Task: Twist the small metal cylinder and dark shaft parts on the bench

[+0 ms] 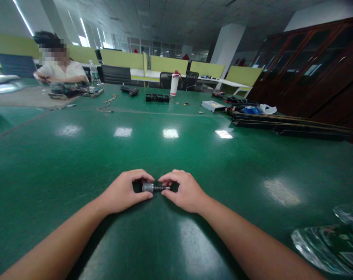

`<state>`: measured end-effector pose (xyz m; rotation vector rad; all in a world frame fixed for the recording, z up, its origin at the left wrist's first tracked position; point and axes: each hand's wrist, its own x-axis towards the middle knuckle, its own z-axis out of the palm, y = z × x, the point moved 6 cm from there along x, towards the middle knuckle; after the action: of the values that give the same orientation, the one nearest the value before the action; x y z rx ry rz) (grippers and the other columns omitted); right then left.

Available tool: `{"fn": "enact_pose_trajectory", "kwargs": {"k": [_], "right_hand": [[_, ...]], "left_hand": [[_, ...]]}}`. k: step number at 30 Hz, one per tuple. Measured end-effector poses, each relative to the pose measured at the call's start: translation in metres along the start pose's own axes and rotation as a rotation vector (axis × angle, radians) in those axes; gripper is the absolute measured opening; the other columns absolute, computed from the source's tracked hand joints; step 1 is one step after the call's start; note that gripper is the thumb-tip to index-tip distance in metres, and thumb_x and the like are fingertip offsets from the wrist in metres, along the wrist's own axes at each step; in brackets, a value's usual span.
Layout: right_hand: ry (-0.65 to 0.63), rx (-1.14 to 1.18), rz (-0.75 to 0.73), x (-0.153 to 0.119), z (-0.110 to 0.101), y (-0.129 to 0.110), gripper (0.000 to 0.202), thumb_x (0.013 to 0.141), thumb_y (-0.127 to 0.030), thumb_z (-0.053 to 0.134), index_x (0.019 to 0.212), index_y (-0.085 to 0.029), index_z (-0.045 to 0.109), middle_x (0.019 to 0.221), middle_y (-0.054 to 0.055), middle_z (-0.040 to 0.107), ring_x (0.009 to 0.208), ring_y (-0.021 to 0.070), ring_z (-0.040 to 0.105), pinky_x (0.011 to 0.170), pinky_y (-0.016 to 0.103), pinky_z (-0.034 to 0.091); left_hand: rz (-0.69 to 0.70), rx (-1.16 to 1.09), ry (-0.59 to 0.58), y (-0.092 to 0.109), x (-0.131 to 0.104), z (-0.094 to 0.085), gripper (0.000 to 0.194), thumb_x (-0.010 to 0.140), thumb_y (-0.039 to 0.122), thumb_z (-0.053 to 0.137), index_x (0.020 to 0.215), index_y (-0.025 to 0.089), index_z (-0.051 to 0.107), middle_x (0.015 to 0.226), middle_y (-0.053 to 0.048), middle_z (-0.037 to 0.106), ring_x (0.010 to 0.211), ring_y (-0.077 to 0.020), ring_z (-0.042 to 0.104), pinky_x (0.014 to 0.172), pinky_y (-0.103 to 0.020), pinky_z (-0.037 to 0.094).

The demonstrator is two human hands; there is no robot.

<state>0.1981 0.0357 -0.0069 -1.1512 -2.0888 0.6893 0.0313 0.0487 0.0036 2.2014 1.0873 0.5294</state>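
A small metal part (148,187) with a grey cylindrical body and a thin, dark, ridged shaft lies sideways, low over or on the green table (170,155). The fingers and thumb of my left hand (124,191) curve around the cylinder at its left end. My right hand (186,190) is at the shaft end, its thumb and fingertips close about the bright tip. Both hands rest near the table surface, fingertips facing each other with a narrow gap between them.
Clear plastic bottles (325,249) lie at the lower right. Farther back are a white tumbler (174,84), a black block (157,98), a cord (106,104), a silver box (213,105) and long dark strips (281,123). A person (60,66) sits at the far left.
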Motion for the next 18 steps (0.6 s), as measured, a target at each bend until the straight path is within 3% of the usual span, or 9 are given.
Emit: {"fn": "enact_pose_trajectory", "kwargs": {"k": [5, 10, 18], "right_hand": [[-0.025, -0.06, -0.061, -0.001, 0.005, -0.0061, 0.02, 0.075, -0.01, 0.071, 0.091, -0.021, 0.07, 0.083, -0.001, 0.071, 0.079, 0.0154, 0.06, 0.078, 0.031, 0.041], [-0.037, -0.072, -0.091, -0.0014, 0.0047, -0.0065, 0.017, 0.076, -0.011, 0.07, 0.091, -0.021, 0.069, 0.082, -0.001, 0.07, 0.08, 0.0155, 0.059, 0.078, 0.031, 0.041], [-0.057, -0.098, -0.104, -0.0016, 0.0077, -0.0073, 0.02, 0.076, -0.016, 0.072, 0.095, -0.021, 0.07, 0.085, 0.0, 0.07, 0.081, 0.0163, 0.059, 0.079, 0.032, 0.04]], "left_hand": [[-0.002, 0.0, 0.003, 0.0005, -0.0008, 0.0009, 0.036, 0.075, 0.034, 0.074, 0.108, 0.02, 0.066, 0.101, -0.003, 0.07, 0.093, -0.0205, 0.064, 0.084, -0.031, 0.048], [0.015, -0.009, 0.004, 0.0017, -0.0007, 0.0008, 0.023, 0.086, 0.037, 0.062, 0.101, 0.02, 0.068, 0.096, -0.002, 0.07, 0.09, -0.0189, 0.063, 0.082, -0.03, 0.047], [0.022, 0.035, -0.007, 0.0031, -0.0005, 0.0015, 0.023, 0.08, 0.034, 0.069, 0.098, 0.02, 0.068, 0.094, -0.002, 0.069, 0.087, -0.019, 0.063, 0.079, -0.029, 0.046]]}}
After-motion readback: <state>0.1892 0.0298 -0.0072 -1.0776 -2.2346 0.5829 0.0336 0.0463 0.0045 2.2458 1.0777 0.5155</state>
